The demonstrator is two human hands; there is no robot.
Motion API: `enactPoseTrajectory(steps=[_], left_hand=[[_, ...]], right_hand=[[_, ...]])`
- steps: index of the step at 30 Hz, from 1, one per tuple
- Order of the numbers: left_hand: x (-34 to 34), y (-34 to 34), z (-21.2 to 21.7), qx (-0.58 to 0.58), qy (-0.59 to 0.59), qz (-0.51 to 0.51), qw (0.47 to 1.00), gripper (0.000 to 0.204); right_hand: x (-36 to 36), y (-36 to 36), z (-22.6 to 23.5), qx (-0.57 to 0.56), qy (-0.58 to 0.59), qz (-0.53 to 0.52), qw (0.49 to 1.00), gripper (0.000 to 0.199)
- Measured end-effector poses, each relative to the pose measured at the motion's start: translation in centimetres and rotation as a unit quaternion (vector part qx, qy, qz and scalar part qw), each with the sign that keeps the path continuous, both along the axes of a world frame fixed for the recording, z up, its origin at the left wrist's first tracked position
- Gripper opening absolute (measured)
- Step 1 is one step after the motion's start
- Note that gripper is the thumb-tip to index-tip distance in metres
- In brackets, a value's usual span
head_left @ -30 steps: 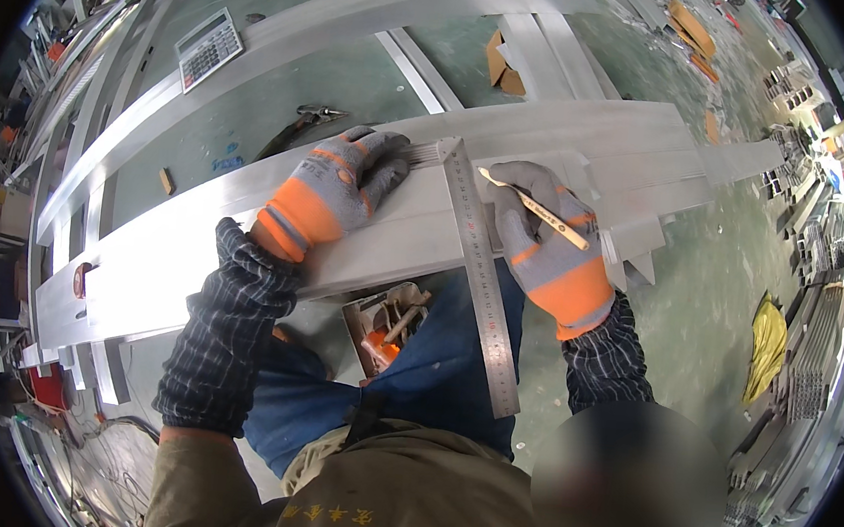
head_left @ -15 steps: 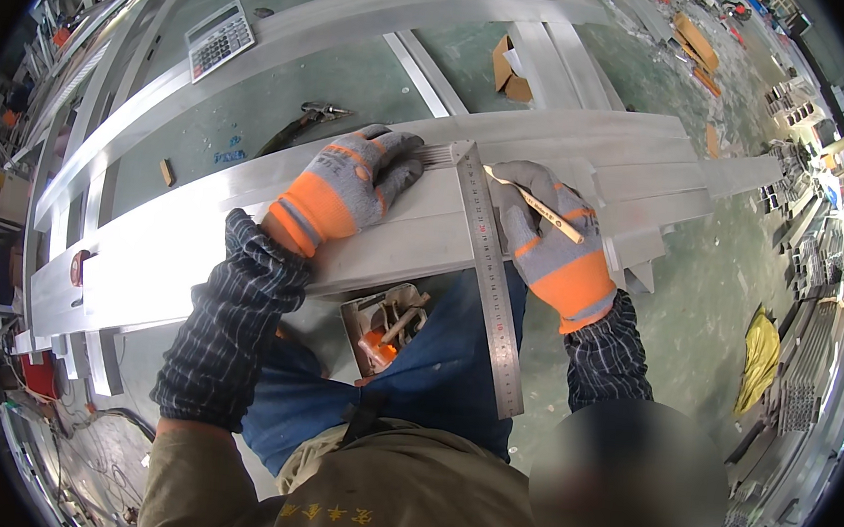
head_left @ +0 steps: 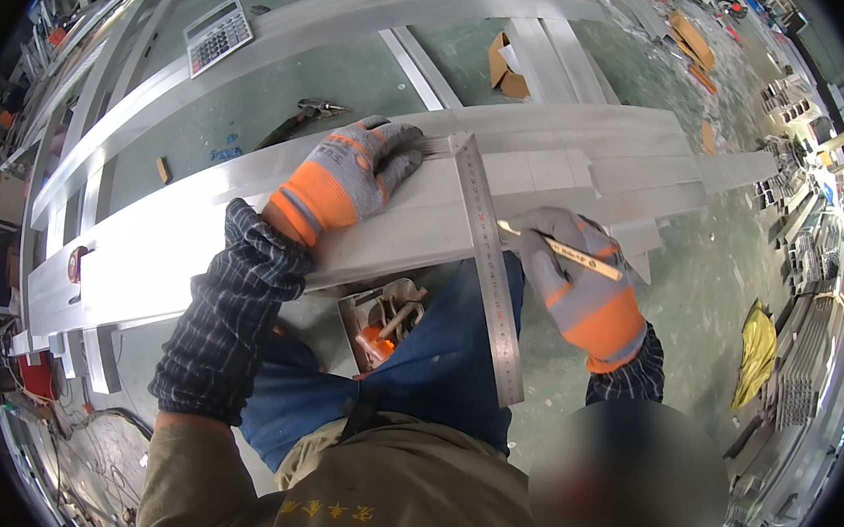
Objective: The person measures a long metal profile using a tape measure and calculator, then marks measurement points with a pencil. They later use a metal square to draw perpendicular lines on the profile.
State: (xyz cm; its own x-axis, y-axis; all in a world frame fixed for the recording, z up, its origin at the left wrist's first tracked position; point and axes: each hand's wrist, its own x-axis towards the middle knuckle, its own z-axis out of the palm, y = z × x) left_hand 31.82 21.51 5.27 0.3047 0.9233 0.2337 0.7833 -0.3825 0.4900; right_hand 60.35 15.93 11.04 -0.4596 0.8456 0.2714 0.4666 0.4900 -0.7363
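Observation:
My left hand (head_left: 355,172), in a grey and orange work glove, lies on the stack of long silvery metal strips (head_left: 395,226). Its fingers and thumb close around the short arm of a metal try square (head_left: 488,259); the grip is partly hidden. The square's graduated blade crosses the strips and sticks out past their near edge, over my leg. In my right hand (head_left: 577,272), gloved alike, is a light wooden pencil (head_left: 573,255), its tip pointing left near the blade. This hand is off the strips, right of the blade.
A calculator (head_left: 219,37) rests on the metal frame at the far left. Pliers-like tool (head_left: 299,117) lies beyond the strips. Below them, between my legs, stands a box of tools (head_left: 381,325). A cardboard box (head_left: 507,68) is farther back; stacked metal profiles (head_left: 806,347) line the right.
My right hand has drawn back to the right and toward me with the pencil, away from the strips. The left hand and the square have stayed nearly in place.

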Motion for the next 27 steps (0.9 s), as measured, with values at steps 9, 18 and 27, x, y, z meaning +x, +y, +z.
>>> enactPoseTrajectory(steps=[9, 18, 27], left_hand=[[0.4, -0.2, 0.0, 0.015, 0.027, 0.026, 0.999, 0.031], [-1.9, -0.6, 0.8, 0.026, 0.032, 0.024, 0.999, 0.033], [-5.0, -2.5, 0.5, -0.043, 0.009, 0.054, 0.998, 0.035]], right_hand=[[3.9, -5.5, -3.2, -0.062, 0.073, -0.06, 0.994, 0.025], [0.3, -11.1, -7.2, -0.228, 0.199, -0.051, 0.952, 0.029], [-3.4, -11.6, -7.4, -0.212, 0.192, -0.06, 0.956, 0.028]])
